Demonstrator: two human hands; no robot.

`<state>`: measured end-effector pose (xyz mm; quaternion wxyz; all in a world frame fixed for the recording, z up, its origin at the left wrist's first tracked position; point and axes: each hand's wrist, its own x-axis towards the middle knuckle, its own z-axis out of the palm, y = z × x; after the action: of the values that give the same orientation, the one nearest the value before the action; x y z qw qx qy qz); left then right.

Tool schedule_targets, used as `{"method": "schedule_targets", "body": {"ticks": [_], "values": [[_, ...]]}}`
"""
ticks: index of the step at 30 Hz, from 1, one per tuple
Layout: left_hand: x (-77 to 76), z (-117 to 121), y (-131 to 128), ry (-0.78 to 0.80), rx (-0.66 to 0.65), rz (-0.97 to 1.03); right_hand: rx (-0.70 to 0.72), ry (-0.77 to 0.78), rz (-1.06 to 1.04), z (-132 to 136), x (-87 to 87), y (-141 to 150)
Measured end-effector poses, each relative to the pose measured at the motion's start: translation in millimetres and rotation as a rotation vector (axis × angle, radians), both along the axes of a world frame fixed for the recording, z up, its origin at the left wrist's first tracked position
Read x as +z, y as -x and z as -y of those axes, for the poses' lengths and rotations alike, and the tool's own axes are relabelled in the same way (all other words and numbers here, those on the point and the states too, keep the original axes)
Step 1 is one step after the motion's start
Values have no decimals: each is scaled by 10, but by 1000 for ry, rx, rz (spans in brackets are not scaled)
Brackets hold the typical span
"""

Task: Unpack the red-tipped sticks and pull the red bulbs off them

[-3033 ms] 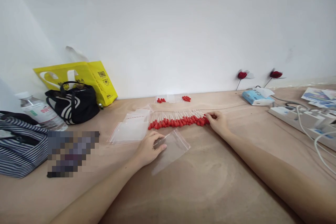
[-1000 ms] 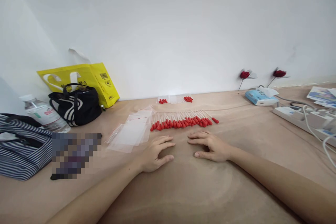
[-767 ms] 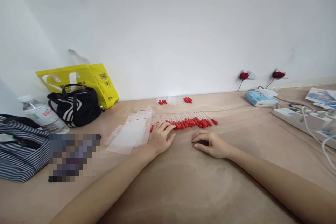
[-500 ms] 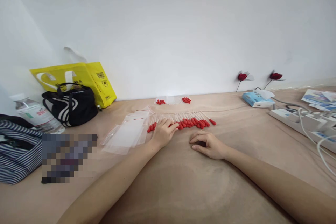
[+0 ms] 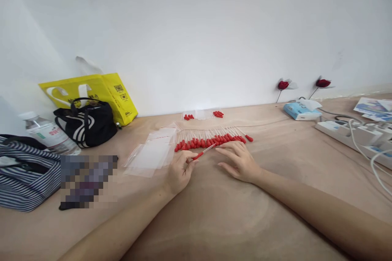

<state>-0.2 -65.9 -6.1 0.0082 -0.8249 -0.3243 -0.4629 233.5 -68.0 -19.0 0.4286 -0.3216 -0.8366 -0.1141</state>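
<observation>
A row of thin white sticks with thick red ends (image 5: pixel 208 142) lies across the table, red ends toward me. Just in front of the row, my left hand (image 5: pixel 180 170) is closed, pinching one red-ended stick (image 5: pixel 198 155) by its red end. Its pale shaft points up and to the right. My right hand (image 5: pixel 240 162) is open, palm down, its fingers stretched toward the right part of the row; whether the fingertips touch it I cannot tell. Clear zip bags (image 5: pixel 151 153) lie overlapping left of the row. Behind it, small clear bags hold red-ended pieces (image 5: pixel 218 114).
At the left are a yellow bag (image 5: pixel 124 106), a black bag (image 5: pixel 101 124), a water bottle (image 5: pixel 50 132) and a striped bag (image 5: pixel 27 183). A tissue pack (image 5: pixel 298 112), a power strip (image 5: pixel 333 130) with cables and two red flowers (image 5: pixel 283 85) are at the right.
My left hand has pulled back from the row toward me and now holds one red-ended stick. My right hand has moved slightly forward, its fingers straighter.
</observation>
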Motion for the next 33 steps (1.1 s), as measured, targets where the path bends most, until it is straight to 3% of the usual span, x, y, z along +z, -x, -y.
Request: {"method": "schedule_targets", "body": {"ticks": [4, 10, 14, 18, 23, 33], "values": [[10, -11, -25, -5, -16, 100, -34, -4, 60, -46, 36, 176], [28, -14, -17, 124, -133, 42, -35, -19, 99, -157, -18, 282], [25, -34, -41, 164, -60, -128, -89, -61, 173, -164, -57, 204], [-14, -96, -109, 102, -27, -266, -148, -61, 220, -156, -60, 185], [-69, -192, -192, 60, 4, -276, -127, -15, 224, -152, -44, 222], [-26, -199, -194, 87, 53, -324, -106, 28, 175, -157, -25, 245]]}}
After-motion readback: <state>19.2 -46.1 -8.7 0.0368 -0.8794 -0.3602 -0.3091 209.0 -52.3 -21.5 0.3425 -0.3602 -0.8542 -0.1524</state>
